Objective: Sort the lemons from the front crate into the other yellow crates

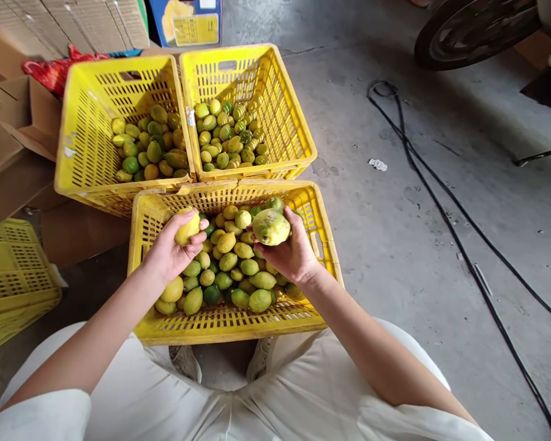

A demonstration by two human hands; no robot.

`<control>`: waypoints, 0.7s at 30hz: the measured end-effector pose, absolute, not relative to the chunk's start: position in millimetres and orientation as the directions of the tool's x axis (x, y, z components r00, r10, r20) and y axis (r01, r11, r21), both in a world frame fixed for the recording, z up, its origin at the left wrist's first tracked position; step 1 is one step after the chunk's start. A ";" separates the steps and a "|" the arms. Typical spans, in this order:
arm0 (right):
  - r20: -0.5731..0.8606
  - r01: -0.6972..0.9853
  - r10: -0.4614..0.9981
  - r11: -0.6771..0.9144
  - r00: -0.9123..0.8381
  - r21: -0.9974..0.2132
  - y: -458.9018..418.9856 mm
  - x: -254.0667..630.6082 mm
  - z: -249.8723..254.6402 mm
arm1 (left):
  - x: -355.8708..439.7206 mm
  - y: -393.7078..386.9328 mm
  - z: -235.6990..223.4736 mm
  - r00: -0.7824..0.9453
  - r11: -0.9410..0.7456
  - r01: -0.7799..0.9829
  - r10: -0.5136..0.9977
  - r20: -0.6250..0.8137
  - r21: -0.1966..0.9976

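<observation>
My left hand (174,248) is closed round a yellow lemon (187,229), above the left part of the near yellow crate (229,334). On the right, my right hand (298,248) grips a larger yellow-green lemon (272,227) with dark marks on its skin. Beneath both hands the near crate holds many loose lemons (228,261), yellow to dark green. Behind it stand two more yellow crates, a back left crate (89,122) and a back right crate (287,104), each part filled with the same kind of fruit.
Opened cardboard boxes (9,159) and a red bag (50,73) lie at the left, with another yellow crate (16,263) below them. A blue printed box (186,24) stands at the back. A black cable (441,184) crosses the concrete floor near a wheel (468,37).
</observation>
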State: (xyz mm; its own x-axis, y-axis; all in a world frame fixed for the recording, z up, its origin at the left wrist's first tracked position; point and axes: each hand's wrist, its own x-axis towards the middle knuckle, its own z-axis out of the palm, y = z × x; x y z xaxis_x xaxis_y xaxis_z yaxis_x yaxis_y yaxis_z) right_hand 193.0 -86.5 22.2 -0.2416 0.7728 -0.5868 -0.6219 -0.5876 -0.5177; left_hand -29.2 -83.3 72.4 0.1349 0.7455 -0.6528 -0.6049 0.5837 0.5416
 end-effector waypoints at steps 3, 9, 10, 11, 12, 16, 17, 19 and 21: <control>-0.606 -0.626 0.762 -0.591 -0.227 -0.508 -85.2 192.2 23.8 | -28.9 -81.1 73.3 0.165 0.619 -0.597 0.717 -0.677 0.510; -0.651 -0.621 0.722 -0.626 -0.234 -0.472 -85.5 191.4 29.6 | -23.3 -79.4 75.3 0.085 0.624 -0.617 0.658 -0.748 0.480; -0.663 -0.621 0.705 -0.644 -0.252 -0.448 -85.4 192.1 29.6 | -23.0 -79.8 74.4 0.076 0.623 -0.615 0.657 -0.750 0.483; -0.681 -0.622 0.681 -0.663 -0.270 -0.416 -85.0 192.9 29.3 | -23.0 -80.2 73.1 0.070 0.623 -0.609 0.658 -0.750 0.490; -0.698 -0.627 0.658 -0.678 -0.284 -0.384 -84.3 193.9 28.7 | -23.1 -80.8 71.5 0.065 0.622 -0.601 0.663 -0.746 0.501; -0.743 -0.628 0.590 -0.717 -0.316 -0.302 -81.3 197.7 25.0 | -24.6 -83.1 65.1 0.079 0.613 -0.551 0.714 -0.696 0.567; -0.755 -0.631 0.573 -0.723 -0.318 -0.283 -80.8 198.4 23.9 | -24.9 -83.4 64.2 0.094 0.609 -0.545 0.727 -0.680 0.576; -0.771 -0.647 0.551 -0.721 -0.319 -0.248 -80.3 199.5 21.7 | -25.3 -83.2 63.5 0.139 0.616 -0.543 0.736 -0.663 0.571; -0.765 -0.669 0.561 -0.704 -0.315 -0.241 -80.3 200.0 20.0 | -25.5 -81.9 63.6 0.168 0.635 -0.544 0.722 -0.671 0.548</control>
State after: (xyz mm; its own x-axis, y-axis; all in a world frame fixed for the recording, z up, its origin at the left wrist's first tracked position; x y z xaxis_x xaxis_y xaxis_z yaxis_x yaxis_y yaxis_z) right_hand 200.0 -80.3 20.0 -0.3152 0.5613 -0.7653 -0.6686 -0.7036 -0.2407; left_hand -25.5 -81.9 63.6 0.1678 0.7221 -0.6712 -0.5443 0.6355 0.5476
